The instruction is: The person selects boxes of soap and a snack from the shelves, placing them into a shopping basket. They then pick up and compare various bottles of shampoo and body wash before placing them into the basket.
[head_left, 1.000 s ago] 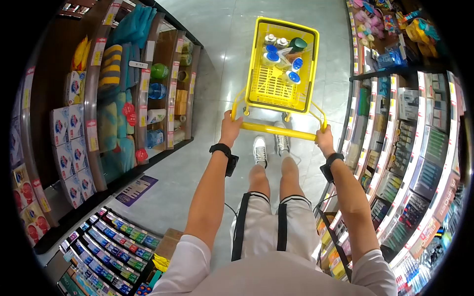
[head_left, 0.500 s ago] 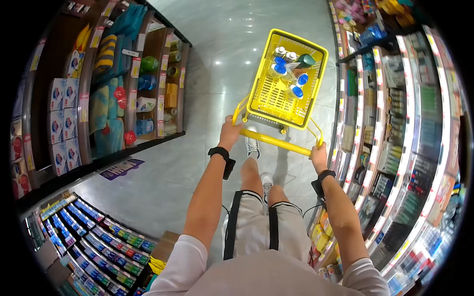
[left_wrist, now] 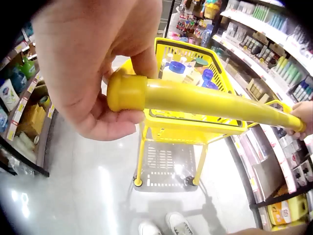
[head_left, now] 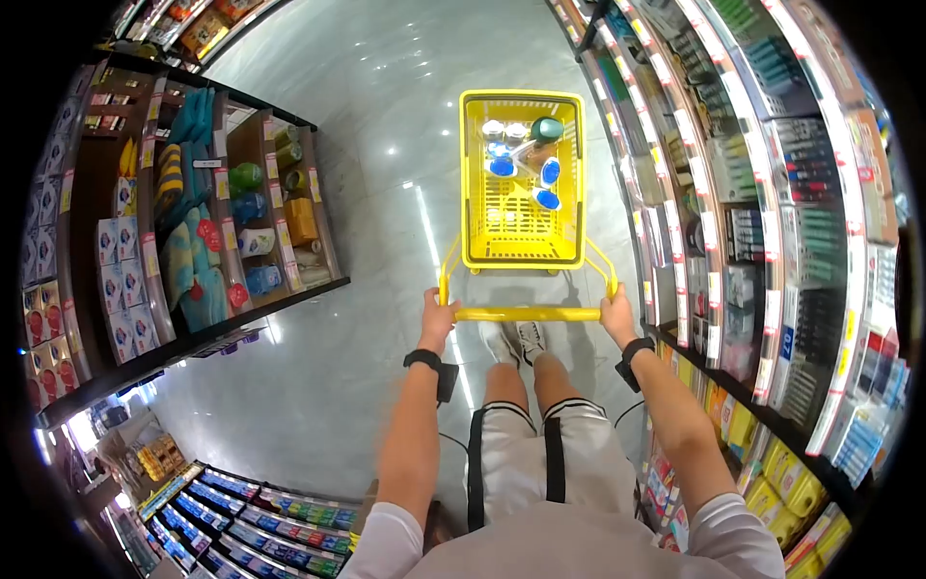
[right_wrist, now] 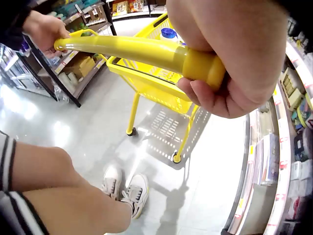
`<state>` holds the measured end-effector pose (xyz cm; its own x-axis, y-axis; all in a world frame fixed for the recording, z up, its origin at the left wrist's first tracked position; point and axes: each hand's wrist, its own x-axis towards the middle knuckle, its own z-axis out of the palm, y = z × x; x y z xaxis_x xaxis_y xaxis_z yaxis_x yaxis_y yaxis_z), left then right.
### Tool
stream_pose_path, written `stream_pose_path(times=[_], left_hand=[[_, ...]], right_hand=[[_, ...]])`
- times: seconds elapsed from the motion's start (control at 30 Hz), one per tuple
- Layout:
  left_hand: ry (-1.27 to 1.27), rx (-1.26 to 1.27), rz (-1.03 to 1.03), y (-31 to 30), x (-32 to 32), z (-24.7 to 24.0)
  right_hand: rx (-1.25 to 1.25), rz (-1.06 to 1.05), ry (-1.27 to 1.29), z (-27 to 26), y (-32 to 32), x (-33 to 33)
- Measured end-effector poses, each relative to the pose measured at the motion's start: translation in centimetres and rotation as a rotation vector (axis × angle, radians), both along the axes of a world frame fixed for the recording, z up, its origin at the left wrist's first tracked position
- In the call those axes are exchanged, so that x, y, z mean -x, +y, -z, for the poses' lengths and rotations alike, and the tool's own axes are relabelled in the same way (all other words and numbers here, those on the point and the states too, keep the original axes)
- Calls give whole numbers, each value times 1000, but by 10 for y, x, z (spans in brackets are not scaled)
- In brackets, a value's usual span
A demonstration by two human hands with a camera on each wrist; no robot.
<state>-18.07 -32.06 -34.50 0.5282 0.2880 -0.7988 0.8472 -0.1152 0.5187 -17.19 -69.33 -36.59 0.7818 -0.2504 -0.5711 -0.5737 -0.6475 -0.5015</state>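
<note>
My left hand grips the left end of the yellow handle bar of a small shopping cart. In the left wrist view the fingers curl around its rounded end. My right hand holds the opposite end; in the right wrist view its fingers wrap under the bar. Ahead of both hands is the cart's yellow basket. Inside it, toward the far end, lie several bottles with blue caps, a dark green item and white-topped bottles.
Shelves of packaged goods run close along the right. A shelf unit with boxes and towels stands at the left, and a rack of small packets lies at the lower left. Grey tiled floor stretches ahead.
The cart has swung from angled to pointing straight ahead, and the view has turned with it. The right shelves appear nearer and slanted. Both hands keep their hold on the handle bar.
</note>
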Motion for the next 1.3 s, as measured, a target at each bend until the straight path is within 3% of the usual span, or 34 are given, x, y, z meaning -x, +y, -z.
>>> stream_pose_path(times=[0.2,0.4,0.67,0.8,0.87,0.97,1.0,1.07,1.13,1.17,1.3], left_hand=[[57,28,24,-45,96,1],[-81,140,-129,-93,213,4],[-22,139,-284,-149,352,6],[-50,106,-490,-157,388,-5],[-8,112,-564,-144,396,-9],[-74,-72,-596,-123,419,21],[-67,-76,-643,-114,418,22],[-10,-276,-537,-87,413,27],[19,-281,-639,-55,411,47],[44,-289,-732,-41,405,59],[-46,-353,-912,5,395,49]], right_hand=[[-8,-20,-6,-3,-52,87],[50,-172,-31,-3,-105,157],[117,-411,-43,-8,-127,188],[157,-575,-74,-4,-97,180],[-5,-522,-50,0,-70,174],[-49,-589,-48,-5,-13,157],[-86,-586,-35,-4,5,150],[-46,-663,-42,-3,44,140],[-40,-668,-11,-5,85,125],[29,-826,-13,4,119,102],[30,-842,-40,23,205,82]])
